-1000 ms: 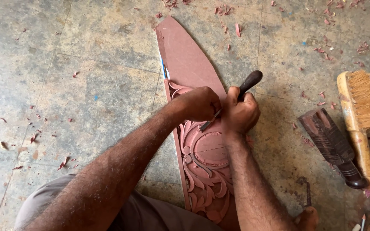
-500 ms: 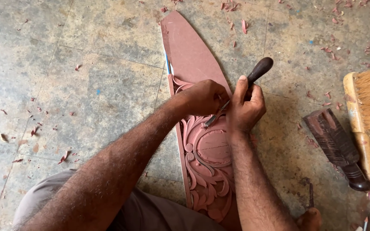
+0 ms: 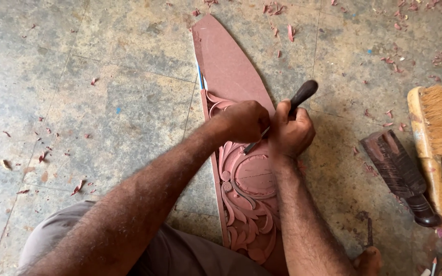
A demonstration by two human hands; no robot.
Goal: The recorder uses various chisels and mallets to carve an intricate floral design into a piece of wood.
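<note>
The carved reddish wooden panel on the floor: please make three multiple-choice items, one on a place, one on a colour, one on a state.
1. Where is the straw-bristle brush with wooden handle?
A. right of the panel
B. left of the panel
C. on the panel

2. What colour is the chisel's rounded handle?
A. yellow
B. dark
C. white

3. How is the long reddish wooden panel carved?
A. completely
B. not at all
C. near part only

A: it lies by the right edge.
B: it looks near black above the right hand.
C: scrolls end at the left hand; the far tip is smooth.

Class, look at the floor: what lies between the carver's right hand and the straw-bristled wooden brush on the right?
In the head view, a dark wooden mallet lies between the right hand and the brush, with scattered reddish wood chips on the concrete floor.
</note>
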